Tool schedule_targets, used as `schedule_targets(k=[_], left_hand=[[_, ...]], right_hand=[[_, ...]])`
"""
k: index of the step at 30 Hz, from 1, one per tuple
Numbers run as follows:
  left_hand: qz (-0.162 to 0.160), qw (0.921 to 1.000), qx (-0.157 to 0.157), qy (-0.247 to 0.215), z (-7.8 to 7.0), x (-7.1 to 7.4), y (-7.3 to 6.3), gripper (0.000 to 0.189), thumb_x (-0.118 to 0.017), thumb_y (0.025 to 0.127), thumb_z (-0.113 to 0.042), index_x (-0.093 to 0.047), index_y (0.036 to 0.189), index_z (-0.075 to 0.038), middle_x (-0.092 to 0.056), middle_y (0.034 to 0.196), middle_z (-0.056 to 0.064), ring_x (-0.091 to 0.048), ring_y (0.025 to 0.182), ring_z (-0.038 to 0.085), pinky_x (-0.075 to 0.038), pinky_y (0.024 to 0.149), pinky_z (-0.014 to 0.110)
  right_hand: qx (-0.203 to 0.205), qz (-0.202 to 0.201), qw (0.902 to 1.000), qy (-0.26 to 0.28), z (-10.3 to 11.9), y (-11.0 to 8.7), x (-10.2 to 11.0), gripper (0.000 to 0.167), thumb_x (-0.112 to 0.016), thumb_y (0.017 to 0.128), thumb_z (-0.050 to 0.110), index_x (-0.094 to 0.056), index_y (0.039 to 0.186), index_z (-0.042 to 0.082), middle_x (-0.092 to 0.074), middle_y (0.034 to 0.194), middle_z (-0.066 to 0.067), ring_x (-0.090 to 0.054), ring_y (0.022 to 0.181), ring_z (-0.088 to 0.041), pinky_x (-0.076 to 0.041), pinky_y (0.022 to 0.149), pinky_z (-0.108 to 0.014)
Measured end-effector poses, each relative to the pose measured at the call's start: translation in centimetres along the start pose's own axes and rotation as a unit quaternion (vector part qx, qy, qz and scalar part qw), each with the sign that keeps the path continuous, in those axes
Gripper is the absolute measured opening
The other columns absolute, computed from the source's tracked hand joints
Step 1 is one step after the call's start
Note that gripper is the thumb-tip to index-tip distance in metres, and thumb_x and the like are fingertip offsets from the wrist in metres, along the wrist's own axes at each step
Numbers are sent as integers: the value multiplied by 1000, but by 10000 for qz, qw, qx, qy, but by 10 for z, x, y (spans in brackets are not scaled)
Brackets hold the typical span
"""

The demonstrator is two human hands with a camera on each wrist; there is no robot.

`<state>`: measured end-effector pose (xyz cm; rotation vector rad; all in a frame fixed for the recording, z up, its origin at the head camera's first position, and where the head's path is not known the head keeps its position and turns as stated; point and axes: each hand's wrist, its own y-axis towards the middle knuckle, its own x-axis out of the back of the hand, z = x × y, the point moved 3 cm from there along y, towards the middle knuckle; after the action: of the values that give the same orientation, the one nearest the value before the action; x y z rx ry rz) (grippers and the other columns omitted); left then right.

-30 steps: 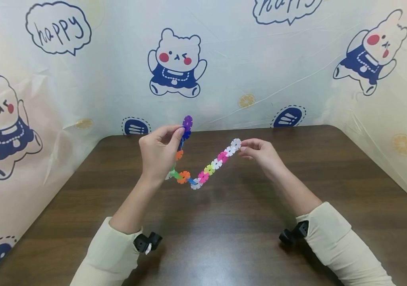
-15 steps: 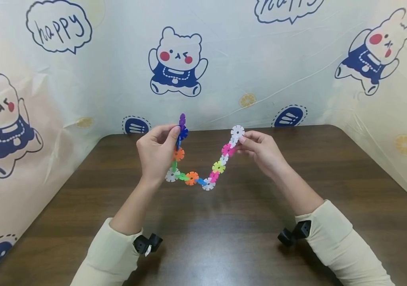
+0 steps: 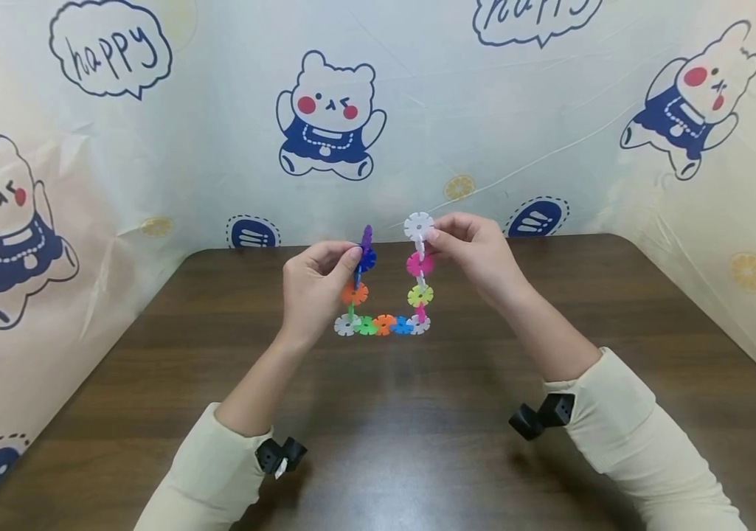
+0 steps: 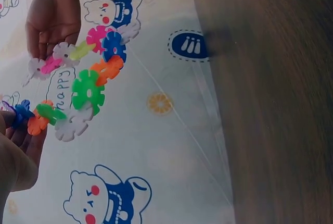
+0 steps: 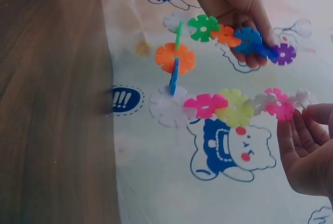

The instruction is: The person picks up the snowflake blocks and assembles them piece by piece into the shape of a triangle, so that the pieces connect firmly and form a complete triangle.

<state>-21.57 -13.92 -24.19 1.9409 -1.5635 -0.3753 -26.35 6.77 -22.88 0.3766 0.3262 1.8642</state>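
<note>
A chain of interlocking plastic snowflake discs [image 3: 384, 324] hangs in a U shape between both hands above the table. My left hand [image 3: 316, 287] pinches its left end near the dark blue disc [image 3: 367, 259]; a purple disc [image 5: 284, 54] tops that end. At the other end, my right hand [image 3: 480, 247] pinches the chain just below the top white disc [image 3: 419, 226]. Pink and yellow discs [image 3: 420, 296] run down the right side. Along the bottom, white, green, orange and blue discs link up, the green disc [image 4: 88, 92] showing large in the left wrist view.
A dark brown wooden table [image 3: 391, 442] spreads beneath the hands. Behind it hangs a pale curtain [image 3: 417, 133] printed with cartoon bears and "happy" bubbles. Small black cameras [image 3: 281, 456] sit at both sleeve cuffs.
My right hand has risen and moved left, while the left hand has shifted slightly right. The slanting chain has become an upright, squarer U with its ends closer together.
</note>
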Motion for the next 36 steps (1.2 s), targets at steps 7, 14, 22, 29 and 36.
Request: schedule_targets(k=[7, 14, 22, 29, 36], left_hand=[[107, 9999, 19, -27, 2, -3, -2, 19, -67, 86, -16, -68, 92, 2, -69, 87, 10, -67, 76, 15, -54, 68, 28], [351, 9993, 133, 42, 5, -5, -4, 19, -67, 85, -15, -69, 92, 2, -70, 86, 10, -66, 74, 16, -54, 64, 28], [680, 9971, 328, 41, 9, -9, -6, 18, -67, 85, -15, -69, 94, 1, -70, 88, 9, -66, 73, 20, -54, 65, 30], [883, 9956, 309, 35, 8, -12, -8, 17, -67, 85, -14, -69, 90, 3, -69, 83, 10, -65, 66, 18, -54, 61, 29], [1334, 9902, 415, 28, 10, -14, -8, 17, -67, 85, -16, -70, 90, 0, -70, 81, 8, -66, 68, 17, -55, 64, 34]], right_hand=[[121, 199, 9978, -618, 10, 1, -10, 20, -61, 90, 12, -63, 101, -5, -63, 88, -12, -60, 78, -23, -53, 74, -30], [237, 294, 9953, -889, 11, 1, -15, 18, -61, 90, 12, -63, 99, -3, -64, 86, -12, -60, 77, -24, -52, 70, -27], [221, 288, 9931, -1114, 8, -2, -16, 18, -60, 91, 13, -64, 99, -2, -64, 89, -12, -60, 81, -22, -52, 73, -28], [219, 196, 9933, -1115, 4, -4, -14, 18, -60, 91, 13, -63, 99, -3, -64, 89, -12, -59, 79, -22, -52, 71, -26], [228, 59, 9935, -1110, -1, -6, -11, 19, -60, 90, 13, -64, 98, -3, -63, 88, -13, -59, 78, -22, -52, 71, -28]])
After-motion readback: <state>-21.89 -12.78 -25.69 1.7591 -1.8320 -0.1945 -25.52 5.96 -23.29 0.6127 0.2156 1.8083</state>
